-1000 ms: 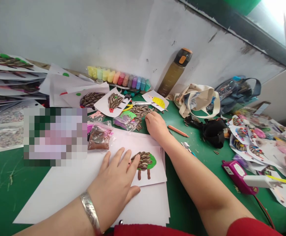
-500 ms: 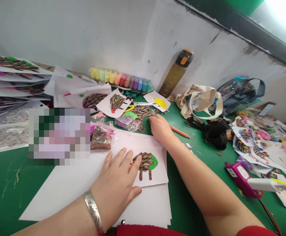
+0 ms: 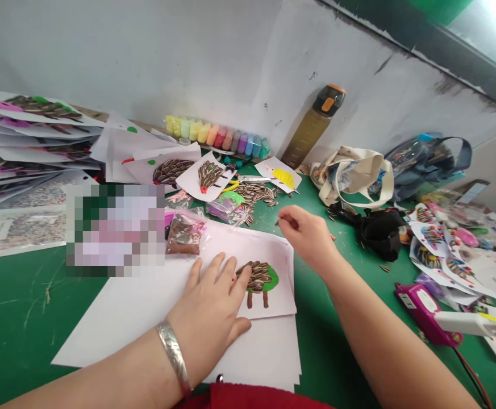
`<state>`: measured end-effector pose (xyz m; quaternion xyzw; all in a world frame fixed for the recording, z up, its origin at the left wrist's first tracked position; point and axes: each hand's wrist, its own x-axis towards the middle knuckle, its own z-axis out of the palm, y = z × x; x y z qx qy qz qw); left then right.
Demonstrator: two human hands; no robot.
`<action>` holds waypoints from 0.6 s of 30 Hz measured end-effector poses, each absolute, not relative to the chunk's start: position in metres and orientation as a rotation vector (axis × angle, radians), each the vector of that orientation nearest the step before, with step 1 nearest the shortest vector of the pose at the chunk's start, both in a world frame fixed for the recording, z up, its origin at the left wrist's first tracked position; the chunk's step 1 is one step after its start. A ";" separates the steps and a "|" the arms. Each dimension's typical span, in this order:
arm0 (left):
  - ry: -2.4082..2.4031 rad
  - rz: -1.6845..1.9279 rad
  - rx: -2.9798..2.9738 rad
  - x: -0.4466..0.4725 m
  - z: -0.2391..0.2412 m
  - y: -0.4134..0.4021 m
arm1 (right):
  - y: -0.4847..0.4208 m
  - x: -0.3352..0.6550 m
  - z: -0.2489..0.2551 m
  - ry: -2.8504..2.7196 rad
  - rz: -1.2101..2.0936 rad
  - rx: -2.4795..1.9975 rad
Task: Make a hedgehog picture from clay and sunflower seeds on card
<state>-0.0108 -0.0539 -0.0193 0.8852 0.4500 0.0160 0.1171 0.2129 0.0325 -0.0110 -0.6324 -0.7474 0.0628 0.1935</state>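
My left hand (image 3: 213, 309) lies flat with its fingers spread on the white paper (image 3: 145, 318), its fingertips at the edge of a small picture. That picture is a hedgehog (image 3: 259, 277) of striped sunflower seeds on green clay, with two brown clay legs. My right hand (image 3: 305, 234) is raised over the green table just right of the paper. Its thumb and forefinger are pinched on a small dark sunflower seed (image 3: 277, 222). Behind it lies a pile of loose sunflower seeds (image 3: 254, 194). A bag of brown clay (image 3: 183, 241) sits at the paper's upper edge.
Finished seed pictures (image 3: 30, 128) are stacked at the left. Colored clay packs (image 3: 217, 136) and a bottle (image 3: 313, 125) stand along the wall. To the right are a cloth bag (image 3: 352, 176), a black pouch (image 3: 379, 233) and a magenta device (image 3: 426, 312) with a cord.
My right hand has drawn back from the seed pile toward me, a seed pinched in its fingers. My left hand stays on the paper. The view has shifted slightly.
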 end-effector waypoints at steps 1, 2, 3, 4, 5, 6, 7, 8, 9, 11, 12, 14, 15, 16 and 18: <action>1.308 0.037 2.588 -0.011 -0.019 -0.054 | 0.017 0.215 -0.010 -2.036 0.230 -1.725; 1.311 0.034 2.590 -0.011 -0.019 -0.053 | 0.001 0.217 -0.010 -2.016 0.304 -1.686; 1.308 0.030 2.591 -0.010 -0.019 -0.053 | -0.015 0.218 -0.011 -1.981 0.367 -1.652; 1.307 0.027 2.592 -0.010 -0.019 -0.053 | -0.029 0.218 -0.012 -1.959 0.452 -1.633; 1.307 0.025 2.595 -0.010 -0.019 -0.053 | -0.041 0.218 -0.014 -1.939 0.542 -1.625; 1.308 0.021 2.597 -0.010 -0.019 -0.053 | -0.052 0.217 -0.016 -1.921 0.631 -1.621; 1.312 0.017 2.601 -0.010 -0.019 -0.053 | -0.060 0.216 -0.018 -1.910 0.712 -1.609; 1.313 0.013 2.605 -0.010 -0.019 -0.053 | -0.066 0.215 -0.020 -1.900 0.761 -1.600; 1.313 0.007 2.611 -0.010 -0.018 -0.053 | -0.070 0.214 -0.022 -1.898 0.780 -1.590; 1.307 -0.003 2.628 -0.010 -0.018 -0.053 | -0.073 0.211 -0.024 -1.917 0.739 -1.554; 1.305 -0.006 2.635 -0.010 -0.018 -0.053 | -0.074 0.209 -0.026 -1.942 0.694 -1.525; 1.304 -0.007 2.644 -0.009 -0.018 -0.053 | -0.073 0.206 -0.028 -2.005 0.604 -1.457; 1.304 -0.008 2.648 -0.009 -0.017 -0.053 | -0.073 0.205 -0.029 -2.031 0.572 -1.430; 1.304 -0.009 2.651 -0.009 -0.017 -0.053 | -0.072 0.205 -0.030 -2.049 0.553 -1.409; 1.305 -0.011 2.660 -0.009 -0.018 -0.053 | -0.073 0.204 -0.032 -2.056 0.544 -1.391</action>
